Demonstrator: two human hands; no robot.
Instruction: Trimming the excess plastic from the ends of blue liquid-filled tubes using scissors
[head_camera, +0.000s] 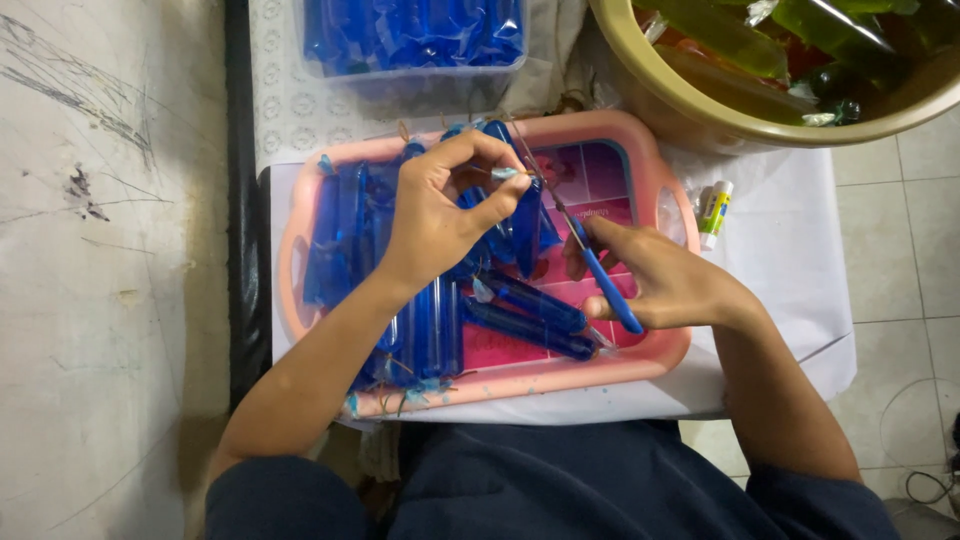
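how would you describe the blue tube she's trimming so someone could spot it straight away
Find the pink tray of blue liquid-filled tubes. Above its middle, the left hand pinches one tube by its tied top. It alone hangs upright, with the scissors at its tip; the others lie flat.

Floor at right is laid with pale square tiles (915, 230), grey grout lines visible. At left, a whitish plaster surface (100, 250) is seen, marked with pencil-like scribbles and small dark chips. Between them a dark vertical strip (238, 200) is noted beside a white sheet (790, 250) spread flat, its edge creased at lower right. A white patterned cloth (290, 100) is laid further back. Lighting is even and soft; faint shadows only. A thin dark cable (930, 488) lies on the tiles at the lower right corner.
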